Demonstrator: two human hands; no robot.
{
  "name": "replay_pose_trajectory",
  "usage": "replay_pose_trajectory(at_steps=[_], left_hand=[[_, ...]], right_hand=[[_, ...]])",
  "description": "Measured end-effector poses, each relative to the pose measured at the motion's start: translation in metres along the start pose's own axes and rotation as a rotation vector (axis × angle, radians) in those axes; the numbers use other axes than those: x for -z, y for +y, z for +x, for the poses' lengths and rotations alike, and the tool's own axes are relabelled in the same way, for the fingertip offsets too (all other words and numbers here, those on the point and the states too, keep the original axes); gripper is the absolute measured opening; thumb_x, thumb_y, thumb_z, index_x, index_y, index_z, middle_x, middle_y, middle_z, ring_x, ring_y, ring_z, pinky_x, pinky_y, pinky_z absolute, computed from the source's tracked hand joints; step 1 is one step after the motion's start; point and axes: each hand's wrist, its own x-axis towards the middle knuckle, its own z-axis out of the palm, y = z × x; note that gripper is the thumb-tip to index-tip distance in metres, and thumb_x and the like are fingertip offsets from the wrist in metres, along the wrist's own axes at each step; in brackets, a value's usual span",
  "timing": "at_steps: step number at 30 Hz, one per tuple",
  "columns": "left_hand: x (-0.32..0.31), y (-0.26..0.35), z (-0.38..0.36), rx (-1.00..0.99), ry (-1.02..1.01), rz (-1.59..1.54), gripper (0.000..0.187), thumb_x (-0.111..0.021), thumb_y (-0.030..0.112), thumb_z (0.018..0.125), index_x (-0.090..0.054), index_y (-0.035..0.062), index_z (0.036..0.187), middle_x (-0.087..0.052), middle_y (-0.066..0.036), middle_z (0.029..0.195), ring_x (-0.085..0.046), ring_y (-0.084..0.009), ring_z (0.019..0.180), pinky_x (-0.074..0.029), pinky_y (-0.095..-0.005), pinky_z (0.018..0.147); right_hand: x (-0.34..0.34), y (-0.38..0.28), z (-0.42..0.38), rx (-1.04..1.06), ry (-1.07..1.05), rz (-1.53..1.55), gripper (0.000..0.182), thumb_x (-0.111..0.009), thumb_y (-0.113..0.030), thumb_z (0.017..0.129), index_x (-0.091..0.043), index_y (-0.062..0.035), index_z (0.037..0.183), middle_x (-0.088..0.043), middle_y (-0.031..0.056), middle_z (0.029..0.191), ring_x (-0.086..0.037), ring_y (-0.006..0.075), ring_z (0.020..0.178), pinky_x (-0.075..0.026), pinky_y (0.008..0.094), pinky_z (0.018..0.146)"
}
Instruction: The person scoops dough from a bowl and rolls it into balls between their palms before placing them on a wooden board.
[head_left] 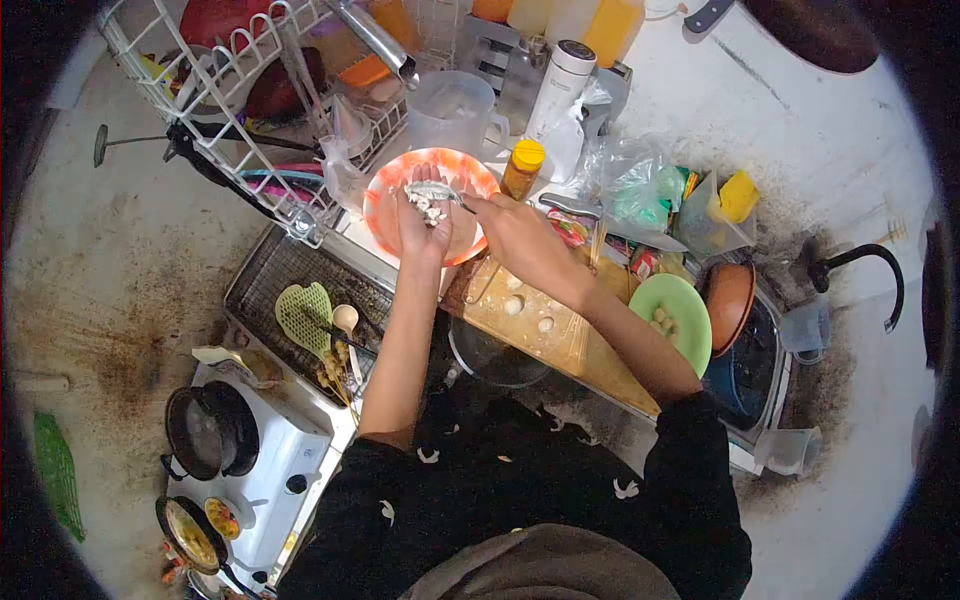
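My left hand is palm up over an orange and white bowl, its palm cupped under white crumbly dough. My right hand grips a metal spoon, whose end lies over the dough in the left palm. Below the right forearm is a wooden board with several small pale dough balls and thin skewers. A green bowl with several round pieces stands right of the board.
A yellow-capped jar, clear jug and white flask stand behind the bowl. A white dish rack is at back left. A white stove with pans is at left, near a green slotted ladle.
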Motion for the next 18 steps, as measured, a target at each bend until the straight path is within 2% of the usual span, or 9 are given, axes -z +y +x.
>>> replay_pose_trajectory(at_steps=[1, 3, 4, 6, 8, 10, 12, 15, 18], left_hand=[[0.009, 0.003, 0.005, 0.002, 0.0, 0.002, 0.032, -0.038, 0.028, 0.092, -0.051, 0.0012, 0.105, -0.057, -0.006, 0.104, -0.058, -0.017, 0.094, -0.049, -0.0285, 0.085], [0.022, 0.01, 0.009, 0.15, -0.33, 0.024, 0.031, -0.039, 0.031, 0.092, -0.054, 0.0037, 0.098, -0.058, -0.005, 0.098, -0.059, -0.0141, 0.085, -0.051, -0.0234, 0.076], [0.027, 0.009, 0.012, 0.15, -0.33, 0.024, 0.031, -0.039, 0.031, 0.092, -0.054, 0.0037, 0.098, -0.058, -0.005, 0.098, -0.059, -0.0141, 0.085, -0.051, -0.0234, 0.076], [0.012, 0.007, 0.0, 0.055, -0.144, 0.112, 0.026, -0.046, 0.032, 0.09, -0.055, 0.0073, 0.093, -0.058, -0.003, 0.09, -0.057, -0.0115, 0.08, -0.051, -0.0206, 0.07], [0.002, 0.003, -0.009, 0.016, -0.11, 0.144, 0.023, -0.051, 0.03, 0.089, -0.055, 0.0079, 0.093, -0.059, -0.002, 0.089, -0.057, -0.0109, 0.081, -0.051, -0.0208, 0.071], [0.0, 0.001, -0.012, -0.02, -0.076, 0.175, 0.02, -0.055, 0.027, 0.087, -0.056, 0.0085, 0.092, -0.059, -0.002, 0.088, -0.056, -0.0103, 0.081, -0.051, -0.0209, 0.071], [0.001, 0.0, -0.012, -0.052, -0.009, 0.34, 0.029, -0.062, 0.023, 0.083, -0.055, 0.0076, 0.106, -0.055, -0.001, 0.099, -0.052, -0.0096, 0.09, -0.046, -0.0214, 0.08], [0.003, -0.002, -0.011, -0.121, -0.099, 0.329, 0.037, -0.065, 0.017, 0.081, -0.051, 0.0049, 0.113, -0.055, -0.001, 0.103, -0.051, -0.0104, 0.091, -0.042, -0.024, 0.088], [0.001, -0.007, -0.016, -0.189, -0.059, 0.408, 0.04, -0.065, 0.015, 0.081, -0.049, 0.0025, 0.116, -0.055, -0.003, 0.107, -0.052, -0.0106, 0.093, -0.041, -0.0254, 0.09]], right_hand=[[-0.004, 0.004, 0.001, -0.002, 0.055, 0.069, 0.037, -0.046, -0.003, 0.081, -0.049, 0.0004, 0.117, -0.056, 0.0227, 0.088, -0.057, 0.0363, 0.08, -0.045, 0.0435, 0.069], [-0.001, 0.006, 0.004, -0.005, 0.109, 0.136, 0.033, -0.046, -0.005, 0.083, -0.05, 0.001, 0.115, -0.058, 0.0237, 0.088, -0.057, 0.0371, 0.081, -0.045, 0.0442, 0.07], [0.003, 0.008, 0.005, -0.033, 0.074, 0.175, 0.031, -0.046, -0.007, 0.084, -0.049, 0.0013, 0.114, -0.058, 0.024, 0.087, -0.057, 0.0382, 0.082, -0.044, 0.045, 0.07], [0.011, 0.005, 0.007, -0.057, 0.037, 0.214, 0.029, -0.046, -0.009, 0.085, -0.048, 0.0017, 0.113, -0.059, 0.0243, 0.087, -0.057, 0.0393, 0.082, -0.044, 0.0458, 0.071], [0.015, 0.004, 0.008, -0.089, 0.094, 0.23, 0.026, -0.047, -0.008, 0.082, -0.046, -0.0009, 0.108, -0.059, 0.0231, 0.078, -0.057, 0.0401, 0.074, -0.045, 0.0487, 0.067], [0.017, 0.003, 0.008, -0.137, 0.043, 0.167, 0.024, -0.047, -0.009, 0.084, -0.045, 0.0003, 0.106, -0.059, 0.0239, 0.081, -0.057, 0.0409, 0.076, -0.044, 0.0482, 0.067], [0.016, 0.003, 0.008, -0.184, -0.008, 0.105, 0.022, -0.046, -0.011, 0.087, -0.045, 0.0014, 0.105, -0.059, 0.0246, 0.083, -0.056, 0.0417, 0.079, -0.043, 0.0478, 0.068], [0.014, 0.003, 0.008, -0.18, 0.023, 0.069, 0.021, -0.046, -0.011, 0.087, -0.044, 0.0013, 0.104, -0.058, 0.0256, 0.081, -0.056, 0.0421, 0.078, -0.043, 0.0485, 0.067], [0.018, -0.002, 0.009, -0.207, 0.014, 0.054, 0.022, -0.045, -0.011, 0.087, -0.044, 0.0012, 0.105, -0.058, 0.0258, 0.08, -0.056, 0.0423, 0.077, -0.043, 0.0487, 0.066]])
